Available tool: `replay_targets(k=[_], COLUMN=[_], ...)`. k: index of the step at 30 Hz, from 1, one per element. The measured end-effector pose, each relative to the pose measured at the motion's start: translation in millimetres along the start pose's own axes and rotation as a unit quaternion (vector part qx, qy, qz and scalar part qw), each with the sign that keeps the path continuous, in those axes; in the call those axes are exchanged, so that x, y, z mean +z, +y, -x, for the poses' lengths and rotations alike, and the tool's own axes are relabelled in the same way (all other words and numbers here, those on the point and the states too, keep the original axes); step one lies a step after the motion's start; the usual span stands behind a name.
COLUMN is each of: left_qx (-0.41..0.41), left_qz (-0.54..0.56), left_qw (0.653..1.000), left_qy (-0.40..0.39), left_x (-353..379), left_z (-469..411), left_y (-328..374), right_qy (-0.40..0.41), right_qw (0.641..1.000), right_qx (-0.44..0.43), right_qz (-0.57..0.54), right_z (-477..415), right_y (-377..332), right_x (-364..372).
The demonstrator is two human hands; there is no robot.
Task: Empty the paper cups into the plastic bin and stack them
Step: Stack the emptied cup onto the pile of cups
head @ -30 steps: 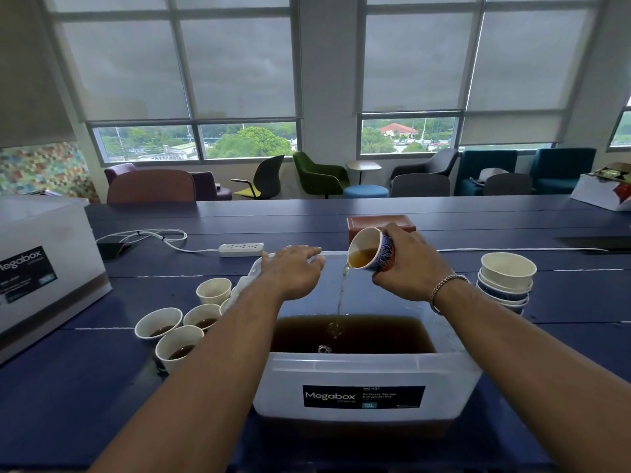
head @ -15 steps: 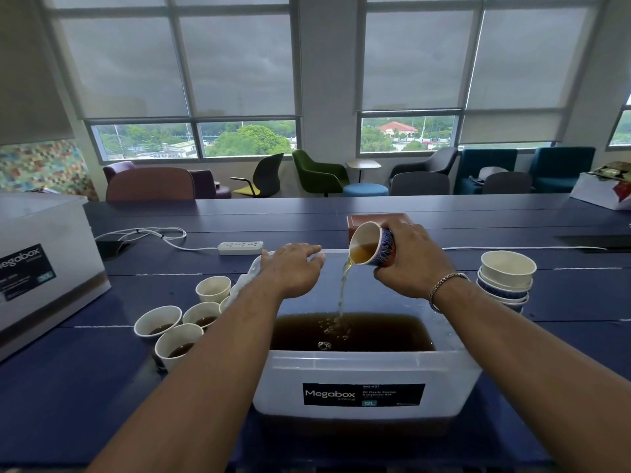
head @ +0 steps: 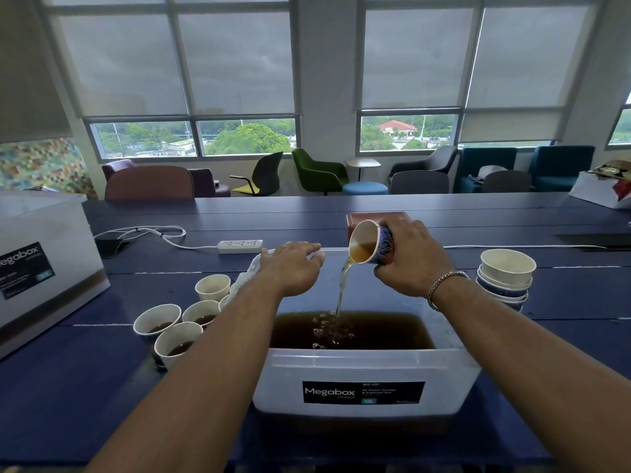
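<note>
A clear plastic bin [head: 362,370] labelled Megabox stands in front of me, holding brown liquid. My right hand [head: 409,261] grips a blue-patterned paper cup [head: 370,244] tilted over the bin, and a stream of brown liquid runs from its rim into the bin. My left hand [head: 293,268] rests on the bin's far left rim, fingers relaxed. Several paper cups [head: 177,331] with dark liquid stand left of the bin. A stack of empty cups [head: 505,278] stands to its right.
A white power strip [head: 240,246] with its cable lies behind the bin. A second Megabox container [head: 41,264] sits at the left edge. A brown box [head: 355,218] is behind the held cup. Chairs line the windows beyond the dark blue table [head: 85,387].
The cup in my right hand has tipped further, and the thin trickle has grown into a fuller stream, bubbling the liquid. My left hand has stayed on the bin's rim.
</note>
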State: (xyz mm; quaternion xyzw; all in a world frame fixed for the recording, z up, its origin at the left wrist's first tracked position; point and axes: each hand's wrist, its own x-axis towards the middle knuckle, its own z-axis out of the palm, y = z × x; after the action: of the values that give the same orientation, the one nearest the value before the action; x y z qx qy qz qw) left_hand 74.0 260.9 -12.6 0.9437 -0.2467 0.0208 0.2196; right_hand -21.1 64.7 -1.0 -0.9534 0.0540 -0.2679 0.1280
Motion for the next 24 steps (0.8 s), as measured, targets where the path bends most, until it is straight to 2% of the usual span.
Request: replay_targets(k=[24], left_qx=[0.002], left_qz=[-0.010], left_qw=[1.000], left_qy=[-0.007], left_x=[-1.8], left_z=[2.5], left_y=[0.7], right_qy=[0.008], right_qw=[0.998], right_qx=[-0.019], right_qz=[0.058], right_z=[0.5], right_y=[-4.5], right_x=[-0.4])
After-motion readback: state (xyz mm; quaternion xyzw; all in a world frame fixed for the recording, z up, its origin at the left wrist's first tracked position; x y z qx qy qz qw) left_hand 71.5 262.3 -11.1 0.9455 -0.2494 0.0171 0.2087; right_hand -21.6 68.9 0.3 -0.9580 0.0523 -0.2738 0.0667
